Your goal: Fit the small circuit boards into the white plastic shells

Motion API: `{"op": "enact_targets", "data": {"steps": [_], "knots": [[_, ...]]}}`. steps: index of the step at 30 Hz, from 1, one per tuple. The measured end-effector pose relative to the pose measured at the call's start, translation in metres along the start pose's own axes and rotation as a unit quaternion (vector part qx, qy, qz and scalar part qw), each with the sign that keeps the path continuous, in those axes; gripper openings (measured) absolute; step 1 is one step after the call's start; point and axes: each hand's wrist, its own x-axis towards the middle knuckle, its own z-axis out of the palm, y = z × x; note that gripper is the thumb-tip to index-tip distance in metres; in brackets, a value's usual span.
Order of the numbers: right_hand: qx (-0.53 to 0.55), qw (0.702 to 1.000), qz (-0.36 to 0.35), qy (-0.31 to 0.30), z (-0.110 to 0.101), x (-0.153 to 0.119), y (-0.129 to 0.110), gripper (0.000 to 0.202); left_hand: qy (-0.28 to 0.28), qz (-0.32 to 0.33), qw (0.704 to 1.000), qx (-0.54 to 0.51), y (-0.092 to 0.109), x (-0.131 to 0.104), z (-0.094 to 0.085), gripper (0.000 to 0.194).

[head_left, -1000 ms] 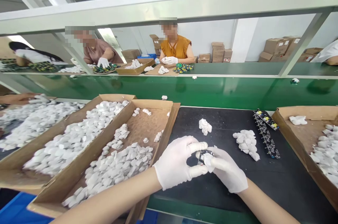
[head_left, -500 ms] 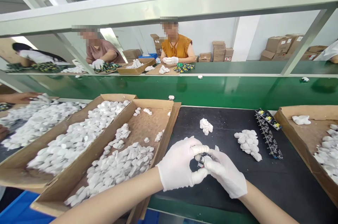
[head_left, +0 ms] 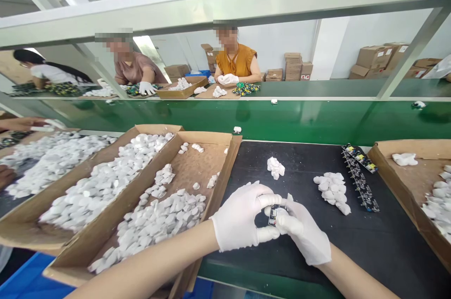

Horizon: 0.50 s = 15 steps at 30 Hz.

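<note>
Both my hands wear white gloves and meet over the black mat (head_left: 253, 162). Between them is a small circuit board (head_left: 273, 215), dark with little components, partly hidden by the fingers. My left hand (head_left: 243, 218) grips its left side with thumb and fingers. My right hand (head_left: 305, 228) closes on it from the right, the thumb pressed over its face. Beyond the hands lie a small pile of white plastic pieces (head_left: 275, 168) and a larger white pile (head_left: 333, 191). Strips of joined circuit boards (head_left: 360, 179) rest to the right of these.
Cardboard trays of white pieces stand at left, a near tray (head_left: 207, 137) and a farther tray (head_left: 155, 128); another tray (head_left: 391, 181) is at right. A green conveyor (head_left: 317, 122) crosses behind, carrying small white items. Co-workers sit beyond it; another person's hands show at far left.
My hands stay nearly in place, holding the board, which shows slightly more. White items on the conveyor have shifted right. A co-worker's gloved hand across the line has moved right.
</note>
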Motion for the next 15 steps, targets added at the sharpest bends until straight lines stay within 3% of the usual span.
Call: {"op": "enact_targets", "data": {"steps": [6, 11, 15], "knots": [[0.069, 0.997, -0.009, -0.028, 0.001, 0.001, 0.0, 0.029, 0.032, -0.024, 0.999, -0.016, 0.009, -0.002, 0.0, 0.039], [0.004, 0.999, 0.032, -0.015, 0.002, 0.001, -0.002, 0.026, 0.014, -0.053, 0.998, -0.022, 0.012, -0.002, 0.001, 0.032], [0.007, 1.0, 0.005, -0.02, 0.001, -0.001, 0.0, 0.033, 0.026, -0.056, 0.996, -0.062, 0.012, -0.002, 0.0, 0.037]]}}
